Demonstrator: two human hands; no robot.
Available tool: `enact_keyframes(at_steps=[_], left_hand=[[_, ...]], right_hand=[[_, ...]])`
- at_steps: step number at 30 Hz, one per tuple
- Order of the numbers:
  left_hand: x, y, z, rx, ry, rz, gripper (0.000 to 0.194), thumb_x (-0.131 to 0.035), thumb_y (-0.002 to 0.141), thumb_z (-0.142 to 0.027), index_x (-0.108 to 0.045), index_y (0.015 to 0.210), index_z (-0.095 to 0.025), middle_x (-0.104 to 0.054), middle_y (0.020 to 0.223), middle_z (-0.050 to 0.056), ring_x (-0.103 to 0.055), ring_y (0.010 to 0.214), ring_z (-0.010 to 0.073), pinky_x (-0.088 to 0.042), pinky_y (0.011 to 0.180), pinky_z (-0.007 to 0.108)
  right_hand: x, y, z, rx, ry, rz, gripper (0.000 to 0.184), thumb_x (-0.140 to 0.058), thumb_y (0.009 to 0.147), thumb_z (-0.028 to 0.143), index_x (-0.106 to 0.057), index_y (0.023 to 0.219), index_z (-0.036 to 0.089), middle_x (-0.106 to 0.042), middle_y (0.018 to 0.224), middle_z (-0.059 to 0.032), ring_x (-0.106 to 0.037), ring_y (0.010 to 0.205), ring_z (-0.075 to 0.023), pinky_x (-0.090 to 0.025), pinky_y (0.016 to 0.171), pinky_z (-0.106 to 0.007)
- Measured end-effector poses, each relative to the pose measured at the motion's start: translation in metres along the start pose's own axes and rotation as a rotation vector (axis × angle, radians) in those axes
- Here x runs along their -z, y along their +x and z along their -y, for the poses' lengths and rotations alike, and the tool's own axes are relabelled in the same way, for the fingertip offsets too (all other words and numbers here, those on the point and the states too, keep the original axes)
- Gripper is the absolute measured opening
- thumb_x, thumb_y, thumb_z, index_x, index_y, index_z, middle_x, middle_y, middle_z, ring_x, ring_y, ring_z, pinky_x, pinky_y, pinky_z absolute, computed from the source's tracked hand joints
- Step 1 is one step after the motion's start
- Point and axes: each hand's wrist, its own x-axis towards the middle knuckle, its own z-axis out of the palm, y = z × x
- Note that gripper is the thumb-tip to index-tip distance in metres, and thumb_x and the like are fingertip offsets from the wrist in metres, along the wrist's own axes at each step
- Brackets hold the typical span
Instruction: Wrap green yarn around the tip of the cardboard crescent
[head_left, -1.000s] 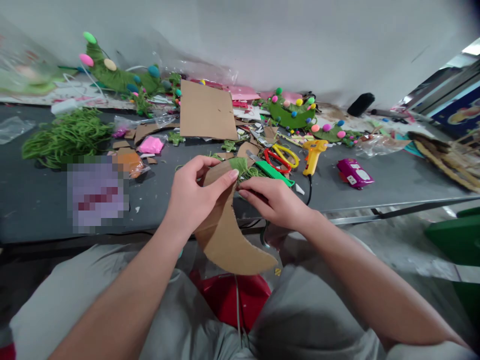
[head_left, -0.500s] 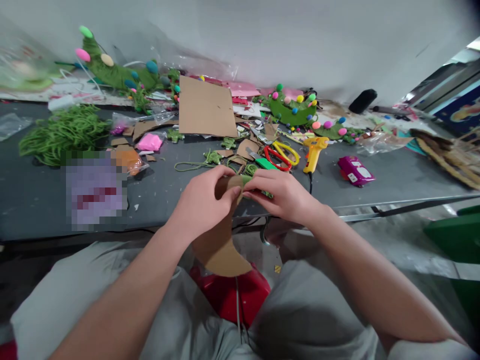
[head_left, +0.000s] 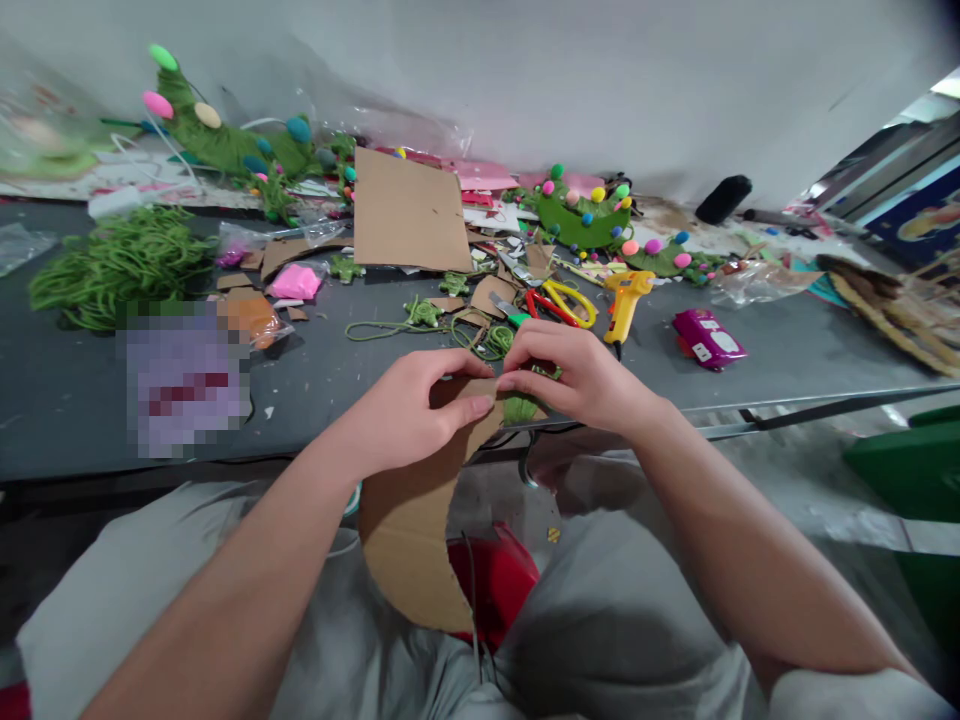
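Observation:
A curved, crescent-like piece of brown cardboard (head_left: 409, 540) hangs from my hands over the table's near edge, its wide end low above my lap. My left hand (head_left: 420, 410) grips it near its upper end, thumb on the near face. Green yarn (head_left: 519, 408) is wrapped round that upper end. Beside it, my right hand (head_left: 574, 375) pinches with thumb and forefinger at the wrapped part; a strand of green yarn shows within the fingers. Just behind my hands lies a loose coil of green yarn (head_left: 495, 340).
Behind my right hand are scissors with red and yellow handles (head_left: 570, 303) and a yellow glue gun (head_left: 626, 305). A purple packet (head_left: 709, 338) lies to the right. Left are a heap of green yarn (head_left: 120, 265) and a cardboard sheet (head_left: 411, 210). Yarn-wrapped crescents with pompoms (head_left: 585, 220) line the wall.
The cardboard crescent has turned, its broad face now more toward me and its lower end nearer my lap. The green-wrapped end shows more clearly below my right hand.

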Motion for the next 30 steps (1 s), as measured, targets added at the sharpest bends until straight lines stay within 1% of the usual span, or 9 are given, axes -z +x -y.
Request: enact_keyframes(at_steps=[3, 7, 13, 16, 19, 22, 25, 28, 30], left_hand=[[0.001, -0.001, -0.002, -0.02, -0.022, -0.016, 0.024, -0.064, 0.086, -0.04, -0.072, 0.101, -0.023, -0.069, 0.08, 0.001, -0.06, 0.07, 0.017, -0.045, 0.062, 0.028], [0.004, -0.001, -0.004, -0.03, -0.081, -0.012, 0.023, -0.065, 0.086, -0.039, -0.072, 0.1, -0.022, -0.07, 0.08, 0.001, -0.062, 0.069, 0.0168, -0.046, 0.061, 0.027], [0.004, -0.002, -0.004, -0.049, -0.26, -0.027, 0.026, -0.069, 0.085, -0.039, -0.071, 0.102, -0.021, -0.073, 0.09, 0.002, -0.066, 0.077, 0.0179, -0.051, 0.067, 0.027], [0.002, -0.002, -0.002, -0.025, -0.381, -0.118, 0.029, -0.073, 0.083, -0.039, -0.071, 0.104, -0.02, -0.074, 0.096, 0.004, -0.068, 0.082, 0.0192, -0.054, 0.071, 0.028], [0.001, -0.001, 0.0, 0.015, -0.431, -0.289, 0.034, -0.076, 0.08, -0.041, -0.071, 0.107, -0.02, -0.075, 0.102, 0.007, -0.069, 0.087, 0.0213, -0.057, 0.076, 0.031], [0.001, 0.001, 0.003, 0.049, -0.423, -0.381, 0.04, -0.076, 0.08, -0.044, -0.071, 0.111, -0.02, -0.075, 0.107, 0.009, -0.07, 0.093, 0.0239, -0.057, 0.082, 0.035], [0.0, 0.003, 0.006, 0.054, -0.369, -0.425, 0.04, -0.074, 0.081, -0.046, -0.072, 0.112, -0.02, -0.075, 0.11, 0.009, -0.069, 0.097, 0.0241, -0.056, 0.087, 0.036], [0.0, 0.004, 0.008, 0.052, -0.214, -0.499, 0.035, -0.072, 0.083, -0.045, -0.072, 0.109, -0.021, -0.075, 0.11, 0.007, -0.069, 0.095, 0.0227, -0.055, 0.087, 0.035], [-0.001, 0.004, 0.009, 0.038, -0.069, -0.534, 0.031, -0.07, 0.084, -0.043, -0.073, 0.107, -0.022, -0.075, 0.11, 0.006, -0.068, 0.095, 0.0222, -0.054, 0.086, 0.034]], right_hand=[[0.003, 0.0, -0.002, -0.066, 0.061, -0.04, 0.024, -0.067, 0.092, 0.037, -0.063, 0.081, 0.017, -0.059, 0.077, -0.0004, -0.051, 0.071, -0.0118, -0.041, 0.066, -0.026], [0.005, -0.001, -0.006, -0.14, 0.136, -0.081, 0.032, -0.068, 0.09, 0.046, -0.062, 0.08, 0.016, -0.056, 0.075, 0.0006, -0.048, 0.067, -0.0105, -0.038, 0.062, -0.025], [-0.003, 0.0, -0.008, -0.2, 0.196, -0.123, 0.029, -0.065, 0.092, 0.041, -0.059, 0.078, 0.016, -0.049, 0.068, 0.0033, -0.042, 0.063, -0.0088, -0.033, 0.057, -0.023], [-0.009, 0.001, -0.01, -0.167, 0.211, -0.132, 0.025, -0.057, 0.096, 0.032, -0.055, 0.077, 0.016, -0.048, 0.068, 0.0034, -0.041, 0.063, -0.0092, -0.034, 0.058, -0.022], [-0.014, 0.002, -0.01, -0.112, 0.158, -0.11, 0.018, -0.051, 0.098, 0.024, -0.057, 0.083, 0.016, -0.054, 0.075, 0.0009, -0.046, 0.069, -0.011, -0.039, 0.063, -0.023], [-0.017, 0.001, -0.005, -0.123, 0.075, -0.06, 0.015, -0.048, 0.098, 0.021, -0.061, 0.093, 0.015, -0.064, 0.089, -0.0045, -0.056, 0.079, -0.0143, -0.044, 0.073, -0.027], [-0.019, 0.0, 0.003, -0.104, -0.001, 0.044, 0.017, -0.048, 0.1, 0.024, -0.063, 0.097, 0.016, -0.068, 0.093, -0.0064, -0.059, 0.082, -0.0155, -0.045, 0.076, -0.028], [-0.021, -0.001, 0.008, -0.089, -0.083, 0.086, 0.022, -0.046, 0.102, 0.028, -0.064, 0.099, 0.017, -0.069, 0.09, -0.0054, -0.059, 0.078, -0.0148, -0.044, 0.073, -0.027], [-0.021, -0.002, 0.009, -0.094, -0.134, 0.083, 0.023, -0.046, 0.102, 0.03, -0.065, 0.102, 0.017, -0.07, 0.092, -0.0061, -0.061, 0.081, -0.0159, -0.044, 0.074, -0.027]])
